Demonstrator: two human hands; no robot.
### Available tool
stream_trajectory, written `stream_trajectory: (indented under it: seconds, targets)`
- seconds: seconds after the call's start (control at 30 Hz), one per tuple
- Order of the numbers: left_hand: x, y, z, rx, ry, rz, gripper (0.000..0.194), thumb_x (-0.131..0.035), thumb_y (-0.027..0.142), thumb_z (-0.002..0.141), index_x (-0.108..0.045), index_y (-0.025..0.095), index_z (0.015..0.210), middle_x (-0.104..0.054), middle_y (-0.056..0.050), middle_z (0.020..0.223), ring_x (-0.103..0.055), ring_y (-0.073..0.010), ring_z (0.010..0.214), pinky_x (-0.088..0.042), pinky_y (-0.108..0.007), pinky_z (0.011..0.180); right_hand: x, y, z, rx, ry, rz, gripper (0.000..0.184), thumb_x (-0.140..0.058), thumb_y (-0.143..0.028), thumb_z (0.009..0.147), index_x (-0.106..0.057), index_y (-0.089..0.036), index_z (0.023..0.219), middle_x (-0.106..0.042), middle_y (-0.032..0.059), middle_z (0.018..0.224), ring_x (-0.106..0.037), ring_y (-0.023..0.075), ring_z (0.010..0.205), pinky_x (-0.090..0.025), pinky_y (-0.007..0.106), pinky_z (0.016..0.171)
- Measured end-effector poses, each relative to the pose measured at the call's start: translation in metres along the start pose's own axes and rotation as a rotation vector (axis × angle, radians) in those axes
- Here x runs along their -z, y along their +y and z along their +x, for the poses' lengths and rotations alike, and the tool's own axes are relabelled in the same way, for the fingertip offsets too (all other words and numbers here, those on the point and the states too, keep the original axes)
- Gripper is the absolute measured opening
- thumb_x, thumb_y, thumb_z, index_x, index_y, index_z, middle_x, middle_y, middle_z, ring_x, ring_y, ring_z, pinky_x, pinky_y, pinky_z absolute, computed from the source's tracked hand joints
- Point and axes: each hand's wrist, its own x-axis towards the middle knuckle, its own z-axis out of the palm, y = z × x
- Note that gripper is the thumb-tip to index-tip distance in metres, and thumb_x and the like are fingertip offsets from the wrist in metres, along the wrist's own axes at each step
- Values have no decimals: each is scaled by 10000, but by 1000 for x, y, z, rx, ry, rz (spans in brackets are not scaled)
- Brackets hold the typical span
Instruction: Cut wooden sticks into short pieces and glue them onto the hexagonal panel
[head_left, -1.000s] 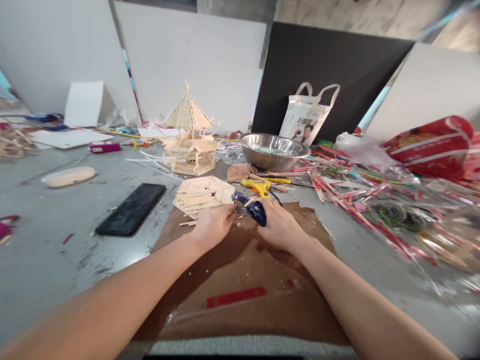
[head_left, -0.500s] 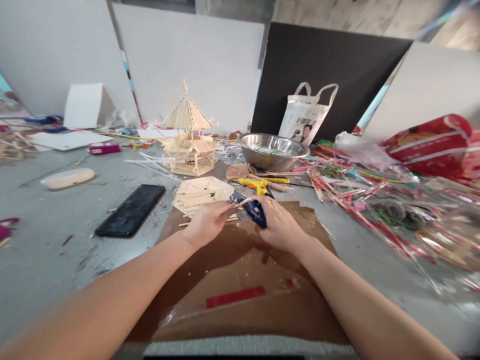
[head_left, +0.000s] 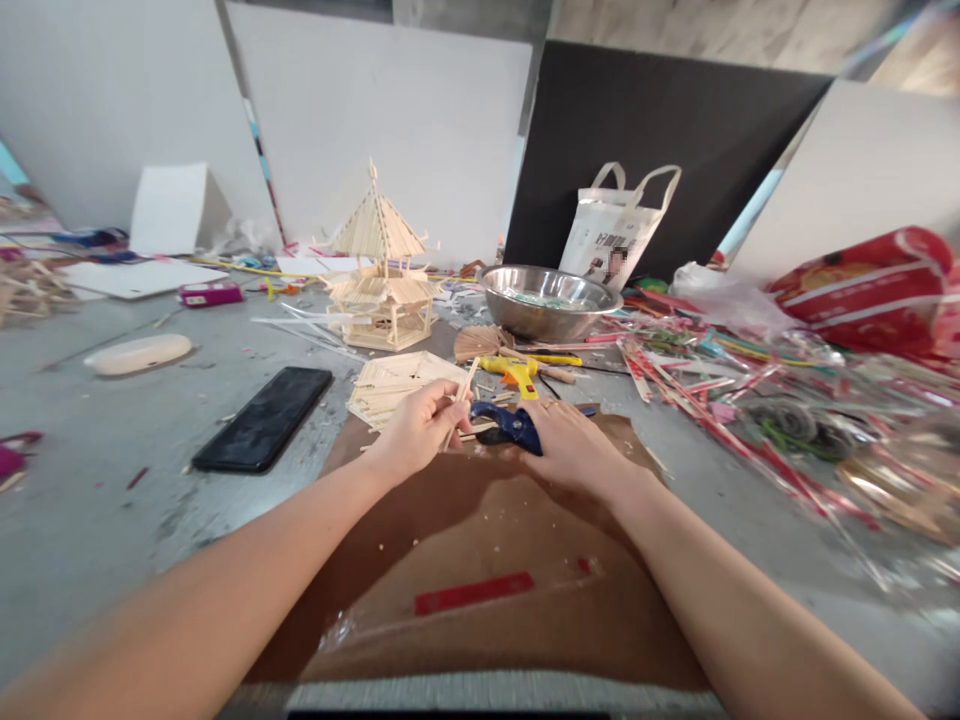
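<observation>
Pinched in my left hand point(head_left: 416, 430) is a thin wooden stick point(head_left: 470, 378), tilted upward. A dark blue hand cutter point(head_left: 517, 430) lies low over the brown sheet point(head_left: 480, 540), its jaws pointing left toward the stick. My right hand point(head_left: 577, 440) is closed over the cutter, palm down, and hides part of it. Just behind my left hand, a flat panel of wooden sticks point(head_left: 397, 385) rests on the sheet's far edge. Short stick pieces lie near my fingers. A yellow glue gun point(head_left: 517, 372) lies beyond the cutter.
A wooden stick pagoda point(head_left: 381, 270) stands at the back beside a steel bowl point(head_left: 551, 310). On the left are a black phone point(head_left: 262, 418) and a white oblong case point(head_left: 140, 354). Loose red and clear strips point(head_left: 720, 430) crowd the right. A white bag point(head_left: 615, 235) stands behind.
My left hand has brought the stick from nearly level across the cutter to a steep upright tilt. The cutter has turned flatter in my right hand, showing more of its jaws.
</observation>
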Motion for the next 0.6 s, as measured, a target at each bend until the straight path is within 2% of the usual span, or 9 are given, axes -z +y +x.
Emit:
stream_trajectory:
  seconds: [0.2,0.43,0.5,0.6]
  targets:
    - [1,0,-1,-34,54,87,240,-382,354,772,-454,138,697,-471,31,578,-441,-35,412,-358,-155,422,0,-10,-5,122,-84,93,427,-489,-486,677,-491,-150,941,-535,95,918,-484,198,854,-333,305,736]
    - [-1,1,-1,-46,16,267,278,-354,357,775,-435,141,620,-423,41,533,-380,-45,434,-305,-165,427,-1,-14,-3,151,-60,115,554,-480,-534,660,-455,-151,1059,-526,110,1003,-467,222,941,-326,342,805]
    - [-2,3,0,-86,13,354,281,-358,334,773,-442,137,592,-391,44,507,-355,-53,465,-288,-170,447,3,-15,-2,104,5,134,504,-428,-503,716,-447,-154,1079,-525,109,1024,-464,220,960,-331,347,813]
    - [-3,4,-1,-121,-8,449,282,-363,326,769,-469,130,596,-388,42,510,-350,-63,501,-278,-180,470,8,-16,-3,12,208,158,429,-329,-401,805,-375,-166,1161,-501,96,1093,-437,200,1022,-341,336,829]
